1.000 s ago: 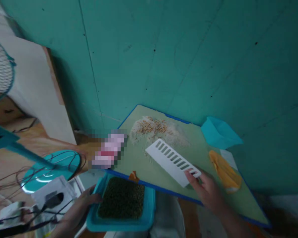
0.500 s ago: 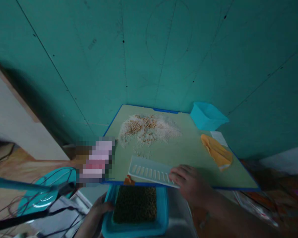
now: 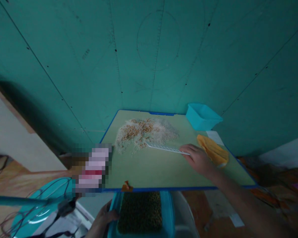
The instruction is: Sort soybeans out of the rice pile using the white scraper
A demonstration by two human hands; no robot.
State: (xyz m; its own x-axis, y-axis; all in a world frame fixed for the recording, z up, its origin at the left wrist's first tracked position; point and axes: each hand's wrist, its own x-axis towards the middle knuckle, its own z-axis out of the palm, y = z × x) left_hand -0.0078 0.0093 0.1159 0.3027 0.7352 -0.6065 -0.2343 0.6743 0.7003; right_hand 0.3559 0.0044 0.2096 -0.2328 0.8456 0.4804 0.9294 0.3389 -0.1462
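Note:
My right hand (image 3: 196, 159) grips one end of a thin white slotted plastic piece (image 3: 165, 148), seen nearly edge-on above the table. Its far end lies close to a spread pile of white grains (image 3: 165, 129) mixed with round tan beans (image 3: 131, 131). Below the table's front edge, my left hand (image 3: 104, 216) is closed on the left rim of a blue plastic basin (image 3: 172, 216). Dark green and some tan beans or grains (image 3: 140, 211) fill the basin's inside.
The pale table (image 3: 149, 170) has a blue edge and stands against a green wall (image 3: 89, 82). At its right are a turquoise container (image 3: 202, 119) and a yellow cloth (image 3: 213, 150). An orange scrap (image 3: 127, 186) sits on the front edge. A turquoise stool (image 3: 29, 211) with cables is left.
My right hand has moved the white slotted piece away from the front edge, toward the pile, and tilted it edge-on. My left hand stays on the basin. The view has shifted slightly.

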